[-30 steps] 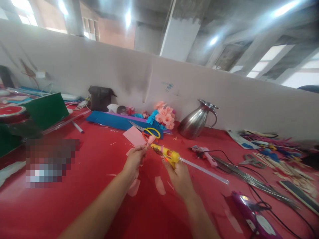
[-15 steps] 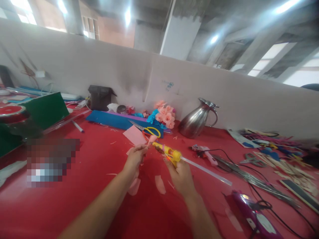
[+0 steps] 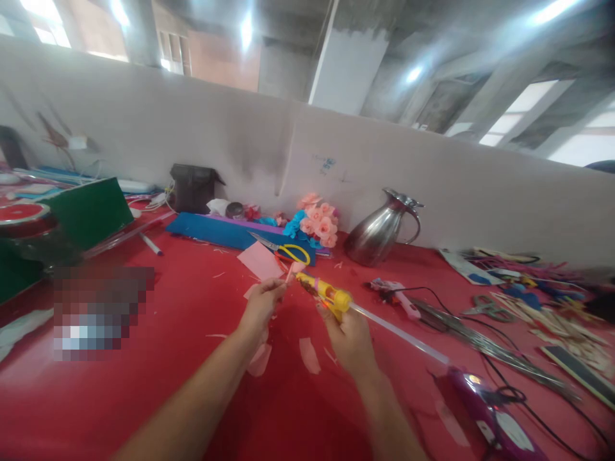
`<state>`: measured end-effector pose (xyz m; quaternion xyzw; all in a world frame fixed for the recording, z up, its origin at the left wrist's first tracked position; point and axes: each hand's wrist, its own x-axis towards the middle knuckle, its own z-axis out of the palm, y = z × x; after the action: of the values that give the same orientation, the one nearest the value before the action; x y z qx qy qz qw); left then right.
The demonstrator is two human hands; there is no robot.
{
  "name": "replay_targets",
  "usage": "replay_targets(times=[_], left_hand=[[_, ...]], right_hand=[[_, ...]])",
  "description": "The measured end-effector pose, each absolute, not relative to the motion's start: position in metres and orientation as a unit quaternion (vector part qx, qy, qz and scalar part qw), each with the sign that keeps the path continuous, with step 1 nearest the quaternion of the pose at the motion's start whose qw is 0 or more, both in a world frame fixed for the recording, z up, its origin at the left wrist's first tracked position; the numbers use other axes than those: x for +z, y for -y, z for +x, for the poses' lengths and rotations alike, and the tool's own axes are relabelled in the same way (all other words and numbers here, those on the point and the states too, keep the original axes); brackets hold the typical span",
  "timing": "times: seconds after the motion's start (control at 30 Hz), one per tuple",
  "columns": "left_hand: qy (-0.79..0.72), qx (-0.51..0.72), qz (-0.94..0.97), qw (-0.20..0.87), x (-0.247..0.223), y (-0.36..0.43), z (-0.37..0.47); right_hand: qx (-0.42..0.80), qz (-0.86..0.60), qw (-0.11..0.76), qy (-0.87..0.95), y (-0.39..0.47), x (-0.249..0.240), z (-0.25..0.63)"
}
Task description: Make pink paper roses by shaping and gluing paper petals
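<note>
Between the fingertips of my left hand point(image 3: 261, 307) is a small pink paper petal point(image 3: 296, 267), its upper part curled. My right hand point(image 3: 350, 333) is wrapped round a yellow glue gun point(image 3: 327, 293), and a long clear glue stick point(image 3: 398, 333) juts from its back end. The gun's nozzle points left and sits right by the petal; whether they touch I cannot tell. Just behind lie yellow-handled scissors point(image 3: 294, 253) and a pink paper sheet point(image 3: 262, 261). Loose pink paper pieces point(image 3: 309, 356) rest on the red table between my forearms.
A steel jug point(image 3: 377, 234) and a bunch of pink paper flowers point(image 3: 321, 224) stand at the back wall. To the right are a pink glue gun point(image 3: 401, 299), wire bundles point(image 3: 494, 346), grey scissors point(image 3: 490, 308) and a purple device point(image 3: 494, 410) with black cables. A green board point(image 3: 91, 214) stands left.
The glue gun's nozzle has shifted very slightly to the right and the petal has turned a little in my left fingers. Both hands stay in nearly the same place.
</note>
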<state>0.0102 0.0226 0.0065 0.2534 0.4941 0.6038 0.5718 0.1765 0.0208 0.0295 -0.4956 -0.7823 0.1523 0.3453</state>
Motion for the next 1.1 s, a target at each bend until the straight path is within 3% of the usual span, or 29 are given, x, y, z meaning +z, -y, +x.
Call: replay_targets(times=[0.3,1.1], left_hand=[[-0.517,0.642,0.335,0.457,0.0039,-0.0232,0.013],[-0.53,0.625,0.324,0.474,0.0084,-0.0219,0.0101]], right_hand=[[0.198,-0.484,0.352,0.776,-0.0178,0.0317,0.1744],[0.222,-0.482,0.381,0.757,-0.0229,0.0297,0.1801]])
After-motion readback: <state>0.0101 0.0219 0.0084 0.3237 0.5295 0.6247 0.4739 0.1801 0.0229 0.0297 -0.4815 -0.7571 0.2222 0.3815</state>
